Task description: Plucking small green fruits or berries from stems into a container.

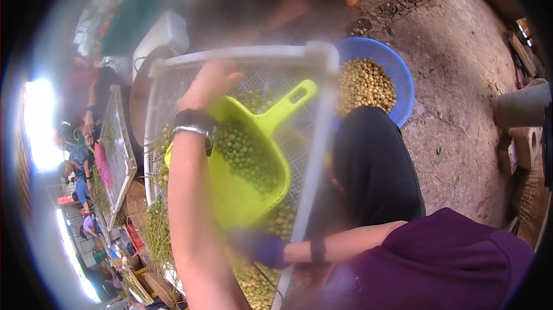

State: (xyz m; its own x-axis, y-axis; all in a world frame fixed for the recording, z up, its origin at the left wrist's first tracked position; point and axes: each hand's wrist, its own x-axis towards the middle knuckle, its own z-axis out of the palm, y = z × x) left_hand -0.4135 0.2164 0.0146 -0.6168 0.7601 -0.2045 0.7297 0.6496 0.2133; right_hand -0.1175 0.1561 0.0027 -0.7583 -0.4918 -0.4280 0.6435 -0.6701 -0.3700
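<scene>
A lime-green plastic dustpan-shaped scoop (242, 210) lies tilted over a white mesh plastic crate (317, 154), its handle towards the upper right. Small round green fruits (246, 154) are heaped inside it. My bare left hand (211, 83), with a watch at the wrist, is at the scoop's far left edge; its fingertips are hidden. My right hand (263, 247), in a blurred purple glove, is close to the scoop's near end; contact is unclear. More yellow-green fruits (257, 286) lie in the crate below it, while thin stems with fruits (157, 223) hang along its left side.
A blue plastic basin (404, 90) of yellowish round fruits stands right of the crate, by my knee. A blurred person (276, 3) is across from me. At left is another white tray (123, 159), with several people beyond. A grey bucket (520, 107) stands far right.
</scene>
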